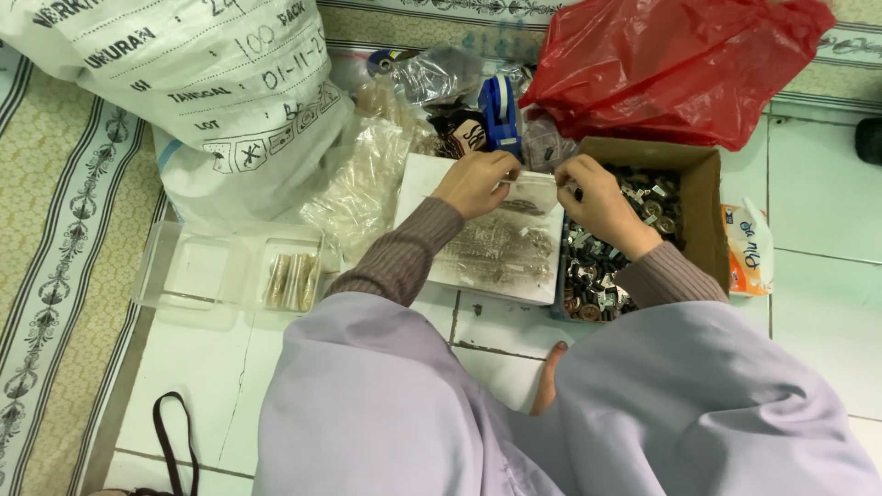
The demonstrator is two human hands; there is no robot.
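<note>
At the far left a big white sack point(197, 83) with dark print leans over a patterned mat point(55, 239). Near it on the white tiled floor point(184, 367) sits a clear plastic tray point(230, 276) with two compartments; the right one holds a row of pale rolled pieces, the left one looks bare. A dark strap point(173, 441) lies at the near left edge. Right of the tray a heap of clear plastic bags point(363, 188) is piled against the sack.

In the middle, the left hand point(476, 182) and the right hand point(597, 204) are raised close together, each pinching one end of a small clear bag point(531, 195) with dark pieces inside. The bag hangs just above a white sheet point(501, 243) covered with small metal parts. Just beyond the left hand stands a blue tape dispenser point(501, 115).

Under the right wrist is a brown cardboard box point(694, 197) full of small metal pieces. Behind it lies a red plastic bag point(680, 64), and at the box's right side a small white and orange packet point(749, 253). The person's lilac-clothed knees fill the near side.
</note>
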